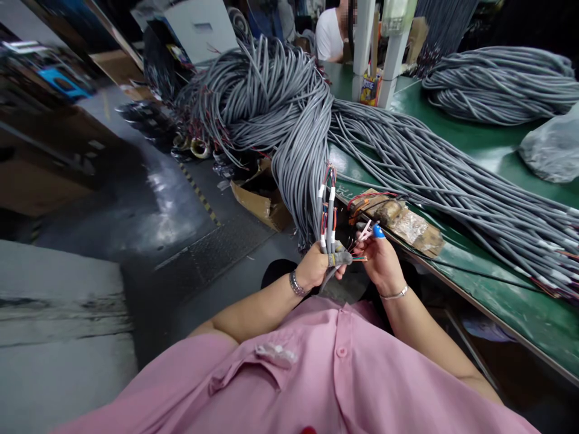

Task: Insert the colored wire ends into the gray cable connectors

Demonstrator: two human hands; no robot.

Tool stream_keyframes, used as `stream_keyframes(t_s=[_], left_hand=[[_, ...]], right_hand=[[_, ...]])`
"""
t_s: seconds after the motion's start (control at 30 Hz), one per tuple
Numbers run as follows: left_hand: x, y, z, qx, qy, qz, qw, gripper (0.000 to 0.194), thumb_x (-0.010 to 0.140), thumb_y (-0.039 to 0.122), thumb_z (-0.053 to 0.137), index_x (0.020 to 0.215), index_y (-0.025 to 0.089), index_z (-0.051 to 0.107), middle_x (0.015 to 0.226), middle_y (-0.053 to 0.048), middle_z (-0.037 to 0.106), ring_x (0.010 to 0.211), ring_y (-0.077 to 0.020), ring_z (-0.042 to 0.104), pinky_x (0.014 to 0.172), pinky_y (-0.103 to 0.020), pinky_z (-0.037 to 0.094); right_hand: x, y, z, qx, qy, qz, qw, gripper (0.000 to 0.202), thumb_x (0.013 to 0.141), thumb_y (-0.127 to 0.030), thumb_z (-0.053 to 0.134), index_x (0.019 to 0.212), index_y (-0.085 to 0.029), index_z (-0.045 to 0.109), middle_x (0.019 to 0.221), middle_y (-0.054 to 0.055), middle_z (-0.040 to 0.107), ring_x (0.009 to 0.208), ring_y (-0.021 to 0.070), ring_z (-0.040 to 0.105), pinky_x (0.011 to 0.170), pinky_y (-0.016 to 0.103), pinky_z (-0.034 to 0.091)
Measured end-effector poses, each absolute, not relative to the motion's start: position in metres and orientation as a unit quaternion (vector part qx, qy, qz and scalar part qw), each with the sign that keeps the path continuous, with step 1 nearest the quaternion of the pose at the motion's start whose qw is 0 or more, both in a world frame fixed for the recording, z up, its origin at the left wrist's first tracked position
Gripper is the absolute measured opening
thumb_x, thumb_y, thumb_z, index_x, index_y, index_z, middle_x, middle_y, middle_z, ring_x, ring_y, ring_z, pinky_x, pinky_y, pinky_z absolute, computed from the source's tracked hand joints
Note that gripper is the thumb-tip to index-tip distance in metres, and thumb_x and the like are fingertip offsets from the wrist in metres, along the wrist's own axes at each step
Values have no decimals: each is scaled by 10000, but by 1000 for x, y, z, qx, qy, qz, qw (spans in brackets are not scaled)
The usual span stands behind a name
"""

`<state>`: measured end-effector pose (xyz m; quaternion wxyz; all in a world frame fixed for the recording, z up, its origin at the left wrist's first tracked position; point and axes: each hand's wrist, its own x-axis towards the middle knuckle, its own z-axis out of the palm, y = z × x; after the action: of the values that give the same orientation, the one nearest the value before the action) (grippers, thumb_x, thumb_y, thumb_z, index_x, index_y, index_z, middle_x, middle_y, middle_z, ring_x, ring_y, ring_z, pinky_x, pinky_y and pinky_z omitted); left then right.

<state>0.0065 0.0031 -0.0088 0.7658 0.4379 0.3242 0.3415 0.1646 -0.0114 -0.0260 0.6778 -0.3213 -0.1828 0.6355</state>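
Note:
My left hand (320, 264) is closed on several grey cables, with a grey cover on its thumb. The held cables (330, 224) stand up from it, with white bands and coloured wires at their ends. Thin coloured wires (359, 258) stick out to the right from beside the thumb. Just to the right, my right hand (380, 258) has a blue cover on one fingertip. Its fingers are pressed together around something small and pinkish white, too small to name, close to the thin wires.
A large pile of grey cables (298, 138) hangs over the green table (497, 301). On the table edge lies a taped wooden block (407, 226). An open cardboard box (260, 199) is on the floor. Behind the table is a person (329, 36).

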Motion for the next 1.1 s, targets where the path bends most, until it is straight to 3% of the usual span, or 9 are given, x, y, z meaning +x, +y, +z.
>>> stream_keyframes(t_s=[0.27,0.43,0.77,0.9,1.1], left_hand=[[19,2,-6,430,355,364,746,324,633,377,779,619,121,581,499,-3,590,381,-90,513,396,-212,436],[26,-1,-5,424,388,382,723,331,630,393,778,652,119,593,501,1,589,394,-92,518,402,-215,447],[25,-5,-9,431,389,390,715,345,632,399,783,642,120,580,505,-1,589,402,-91,525,411,-212,455],[19,-6,-7,420,373,390,730,334,618,376,794,629,119,582,504,-2,594,395,-93,523,407,-216,454],[17,1,-5,434,333,357,757,307,624,354,786,627,116,592,493,-2,586,383,-94,510,385,-212,424]], right_hand=[[166,-6,-31,-298,-175,644,683,319,759,-499,701,785,-185,655,787,11,668,583,99,548,527,228,494],[164,-2,-28,-299,-152,652,680,308,728,-488,735,752,-194,645,665,-13,642,541,108,540,518,248,467],[159,-5,-26,-302,-132,652,683,388,757,-597,648,752,-209,631,687,-3,647,548,118,546,518,261,483],[163,-6,-26,-298,-125,662,676,354,767,-554,663,809,-203,650,768,4,667,581,104,553,530,236,498],[165,-8,-29,-308,-146,642,686,281,769,-463,703,837,-193,667,734,-4,658,581,101,546,536,225,495]])
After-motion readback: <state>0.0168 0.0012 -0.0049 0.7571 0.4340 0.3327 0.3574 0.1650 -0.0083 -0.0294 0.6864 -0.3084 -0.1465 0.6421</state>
